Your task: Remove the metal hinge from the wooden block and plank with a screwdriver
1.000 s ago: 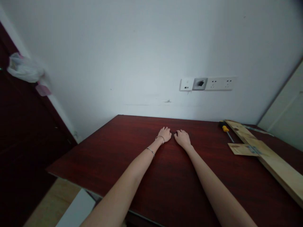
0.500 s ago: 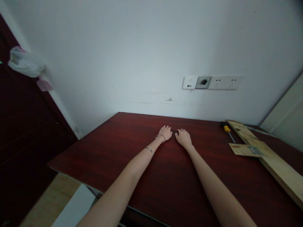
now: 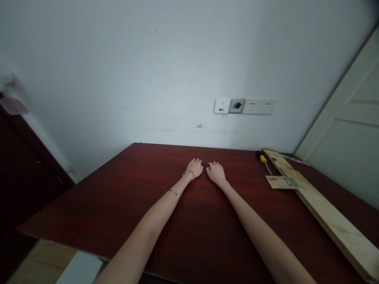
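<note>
Right now your left hand [image 3: 195, 167] and right hand [image 3: 216, 172] lie open, palms down, side by side on the bench [image 3: 124, 197], holding nothing; the plank [image 3: 319, 205] and screwdriver [image 3: 264, 161] sit untouched far right.

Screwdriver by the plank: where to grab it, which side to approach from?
Probably the yellow-and-black handle of the screwdriver, the thick end nearest the wall. Come from above on its left, since the long plank crowds its right side; the thin shaft points toward the person.

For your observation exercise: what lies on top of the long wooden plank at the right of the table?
On the long wooden plank lies a smaller flat wood piece, crossing its far part and jutting left. A screwdriver lies beside it. What the small piece covers cannot be seen.
</note>
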A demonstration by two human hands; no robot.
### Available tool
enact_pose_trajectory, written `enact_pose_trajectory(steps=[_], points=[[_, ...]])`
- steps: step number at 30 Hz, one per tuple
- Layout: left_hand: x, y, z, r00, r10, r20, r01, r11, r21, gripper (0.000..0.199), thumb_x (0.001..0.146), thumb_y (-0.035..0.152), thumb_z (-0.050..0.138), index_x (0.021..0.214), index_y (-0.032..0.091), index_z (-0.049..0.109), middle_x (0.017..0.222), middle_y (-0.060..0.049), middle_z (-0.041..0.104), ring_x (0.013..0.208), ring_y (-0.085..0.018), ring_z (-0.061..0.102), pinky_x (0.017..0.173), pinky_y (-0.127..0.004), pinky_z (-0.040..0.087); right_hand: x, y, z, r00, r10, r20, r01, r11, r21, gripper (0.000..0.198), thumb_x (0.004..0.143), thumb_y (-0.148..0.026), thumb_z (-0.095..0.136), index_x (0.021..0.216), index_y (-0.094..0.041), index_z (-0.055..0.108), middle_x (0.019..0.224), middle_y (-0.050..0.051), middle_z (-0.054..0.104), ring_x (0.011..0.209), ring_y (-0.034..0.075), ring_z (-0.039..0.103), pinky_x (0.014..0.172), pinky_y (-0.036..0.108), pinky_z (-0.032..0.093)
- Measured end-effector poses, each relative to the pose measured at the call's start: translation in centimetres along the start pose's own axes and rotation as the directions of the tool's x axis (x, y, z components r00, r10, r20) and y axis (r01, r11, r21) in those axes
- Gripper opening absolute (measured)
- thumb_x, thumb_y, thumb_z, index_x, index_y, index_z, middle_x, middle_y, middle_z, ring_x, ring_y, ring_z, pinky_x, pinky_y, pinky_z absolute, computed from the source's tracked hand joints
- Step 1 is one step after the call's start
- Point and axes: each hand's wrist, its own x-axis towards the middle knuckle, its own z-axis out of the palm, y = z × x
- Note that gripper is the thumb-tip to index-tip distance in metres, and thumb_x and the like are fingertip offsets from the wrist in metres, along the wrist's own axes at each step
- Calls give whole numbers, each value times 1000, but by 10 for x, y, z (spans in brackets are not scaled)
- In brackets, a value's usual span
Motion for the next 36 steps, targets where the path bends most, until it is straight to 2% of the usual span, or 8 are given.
enact_pose_trajectory(steps=[8, 21, 28, 36], points=[[0, 0, -1, 1000, -7, -14, 7, 1000, -5, 43, 93, 22, 35, 128, 5, 51, 140, -17, 46, 134, -26, 36, 109, -39, 30, 0, 0, 0, 1000, 6, 15, -7, 1000, 12, 43, 91, -26, 35, 125, -11, 57, 136, 19, 50, 128, 29, 41, 103, 42, 29], [-1, -2, 0, 1000, -13, -12, 13, 1000, -7, 45, 93, 24, 35, 133, 9, 48, 143, -14, 44, 135, -25, 35, 110, -39, 29, -1, 2, 1, 1000, -5, 19, 5, 1000, 24, 44, 91, -25, 35, 127, -10, 56, 138, 21, 48, 130, 31, 39, 104, 44, 28], [-1, -2, -1, 1000, -5, -5, 5, 1000, -15, 45, 93, 25, 35, 132, 7, 49, 142, -16, 44, 135, -28, 35, 109, -41, 31, -3, 4, -1, 999, -18, 36, 17, 1000, 22, 44, 91, -27, 35, 128, -11, 55, 139, 19, 48, 131, 29, 39, 104, 41, 29], [-2, -2, -2, 1000, 9, 7, -9, 1000, -22, 46, 94, 24, 33, 133, 6, 47, 143, -16, 43, 135, -25, 34, 111, -40, 28, -5, 3, -2, 999, -16, 32, 15, 999, 30, 45, 91, -26, 34, 128, -11, 55, 139, 19, 48, 131, 29, 39, 105, 42, 28]])
